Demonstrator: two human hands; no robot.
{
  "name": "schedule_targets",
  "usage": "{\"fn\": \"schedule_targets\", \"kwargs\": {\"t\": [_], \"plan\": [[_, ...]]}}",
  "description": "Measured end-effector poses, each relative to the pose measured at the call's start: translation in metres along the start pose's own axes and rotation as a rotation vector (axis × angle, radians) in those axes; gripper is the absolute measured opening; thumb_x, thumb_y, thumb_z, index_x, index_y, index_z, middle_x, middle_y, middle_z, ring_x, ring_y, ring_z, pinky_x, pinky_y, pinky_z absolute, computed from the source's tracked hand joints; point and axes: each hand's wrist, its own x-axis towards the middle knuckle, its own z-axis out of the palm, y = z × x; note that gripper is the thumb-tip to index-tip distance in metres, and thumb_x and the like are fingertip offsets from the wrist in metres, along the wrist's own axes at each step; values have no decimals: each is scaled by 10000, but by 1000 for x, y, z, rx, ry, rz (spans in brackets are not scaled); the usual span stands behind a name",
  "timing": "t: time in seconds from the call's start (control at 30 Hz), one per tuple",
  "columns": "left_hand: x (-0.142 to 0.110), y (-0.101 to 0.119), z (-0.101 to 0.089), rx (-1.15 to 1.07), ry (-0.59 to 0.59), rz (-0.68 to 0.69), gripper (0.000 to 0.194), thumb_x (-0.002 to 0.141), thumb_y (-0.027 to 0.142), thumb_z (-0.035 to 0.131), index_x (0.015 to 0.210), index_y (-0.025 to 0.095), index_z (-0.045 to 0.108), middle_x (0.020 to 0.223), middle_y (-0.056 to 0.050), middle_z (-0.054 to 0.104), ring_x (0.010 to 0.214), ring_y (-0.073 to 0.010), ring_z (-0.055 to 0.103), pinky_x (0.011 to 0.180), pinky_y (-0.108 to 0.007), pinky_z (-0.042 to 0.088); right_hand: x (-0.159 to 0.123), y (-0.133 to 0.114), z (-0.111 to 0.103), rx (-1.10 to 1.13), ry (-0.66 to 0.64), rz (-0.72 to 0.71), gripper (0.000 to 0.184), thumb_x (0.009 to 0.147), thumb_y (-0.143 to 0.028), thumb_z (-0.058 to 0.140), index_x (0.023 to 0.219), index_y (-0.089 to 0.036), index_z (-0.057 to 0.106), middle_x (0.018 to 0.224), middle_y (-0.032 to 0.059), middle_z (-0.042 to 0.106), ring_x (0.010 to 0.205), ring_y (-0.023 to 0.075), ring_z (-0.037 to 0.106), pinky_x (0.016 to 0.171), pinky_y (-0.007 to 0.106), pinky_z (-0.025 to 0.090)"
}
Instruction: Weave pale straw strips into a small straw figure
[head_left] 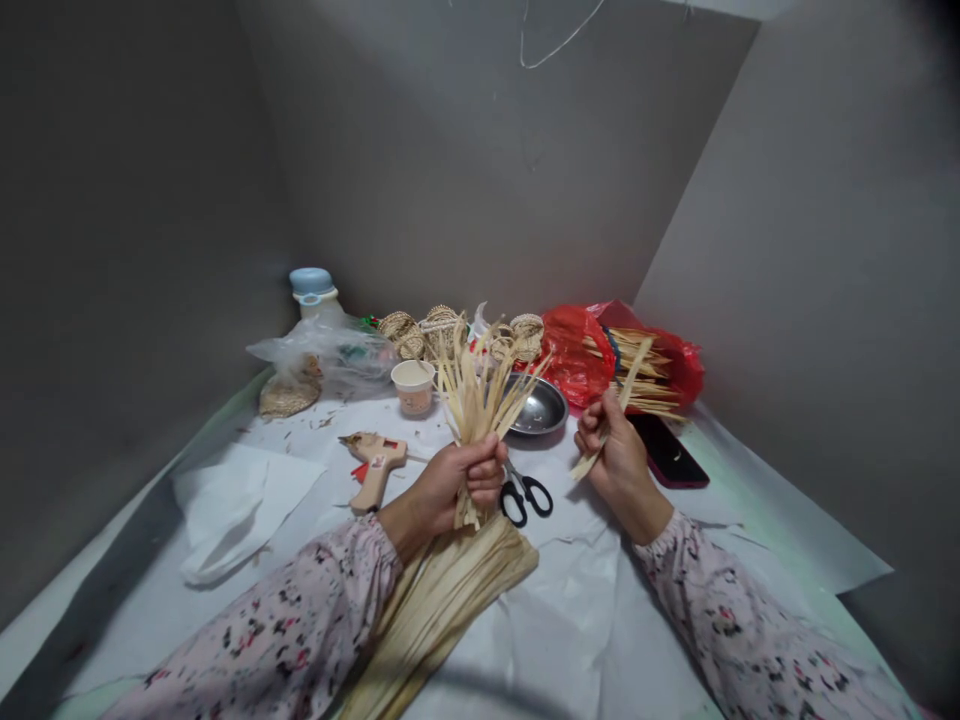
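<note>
My left hand (461,478) grips a fanned bundle of pale dried straw strips (480,395), which rises above my fist. Below that hand, a longer sheaf of the same flat strips (439,620) lies on the paper, partly under my left wrist. My right hand (619,450) pinches a single long straw strip (634,372) that runs diagonally through my fingers. Black-handled scissors (526,497) lie between my hands, closest to the left one. Both sleeves are pale with a dark floral print.
White paper (600,610) covers the table. A hot glue gun (373,465), a steel bowl (538,406), a paper cup (413,387), a phone (669,450), and woven straw pieces (441,330) lie around. A red plastic bag (576,355) holds straw strips. Grey walls rise behind and beside.
</note>
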Motion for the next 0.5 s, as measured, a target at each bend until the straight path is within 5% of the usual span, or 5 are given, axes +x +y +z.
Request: {"fn": "schedule_targets", "kwargs": {"t": [0.13, 0.27, 0.4, 0.5], "plan": [[-2, 1, 4, -122, -52, -112, 330, 927, 257, 485, 634, 112, 533, 493, 91, 178, 406, -41, 151, 376, -125, 189, -24, 7, 15, -181, -222, 84, 362, 685, -394, 797, 936, -173, 658, 695, -22, 617, 402, 18, 322, 346, 170, 207], [0, -4, 5, -133, -89, -268, 395, 968, 278, 394, 619, 124, 495, 473, 92, 175, 385, -41, 142, 360, -118, 173, -41, 15, 26, -276, -349, 146, 354, 650, -347, 825, 909, -174, 658, 533, -85, 471, 400, 39, 301, 367, 183, 206], [2, -7, 2, -147, -117, -317, 414, 980, 278, 362, 618, 123, 487, 458, 90, 193, 371, -37, 153, 350, -121, 165, -30, 12, 20, -335, -220, 67, 348, 727, -420, 763, 603, -157, 571, 433, -71, 406, 401, 53, 317, 373, 194, 236], [2, -4, -1, -162, -87, -291, 389, 972, 269, 385, 626, 123, 486, 465, 90, 199, 368, -35, 175, 348, -122, 179, -7, 3, 6, -214, -19, -46, 310, 697, -381, 794, 646, -157, 586, 504, -65, 468, 415, 40, 324, 357, 171, 226]]}}
